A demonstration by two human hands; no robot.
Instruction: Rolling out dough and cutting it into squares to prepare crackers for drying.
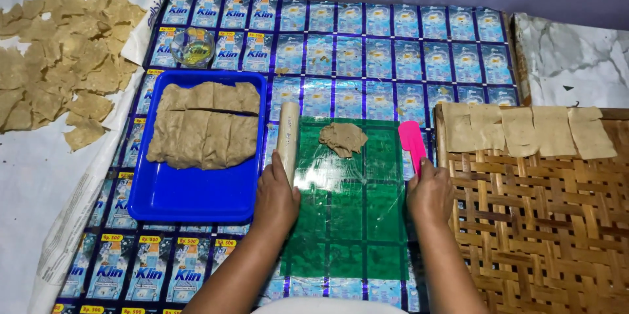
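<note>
The left hand (276,197) wraps around the near end of a wooden rolling pin (287,132); the right hand (429,193) closes on a pink spatula (413,143). Between them, a dough lump (343,138) lies on the green plastic sheet (350,222).

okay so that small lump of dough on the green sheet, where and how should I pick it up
Probably pinch the lump of dough across its thicker middle, coming straight down from above. It lies flat and ragged-edged on the green sheet, so the thin rim may tear under a grip. The left hand rests on the rolling pin; the right hand holds the pink scraper.
</note>
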